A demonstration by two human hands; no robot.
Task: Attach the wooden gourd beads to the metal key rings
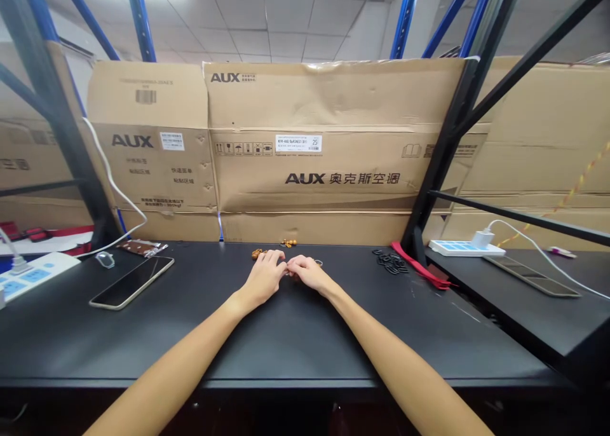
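Both my hands meet over the dark tabletop [286, 334], fingertips close together. My left hand [268, 275] is closed in a pinch, with the held thing too small to make out. Its fingers partly cover a brown-orange item [258, 253] just behind them. My right hand [307, 272] is pinched as well, fingertips against those of the left, and what it grips is hidden. A thin metal ring [319, 262] shows just past its knuckles. Farther back, near the cardboard, lie some small golden-orange pieces [289, 243].
A phone [132, 283], a brown packet [142, 248] and a power strip [40, 274] lie at left. Black rings [391, 262] and a red strap [419, 267] are at right, beside a black rack post [431, 156]. A cardboard wall [328, 197] closes off the back.
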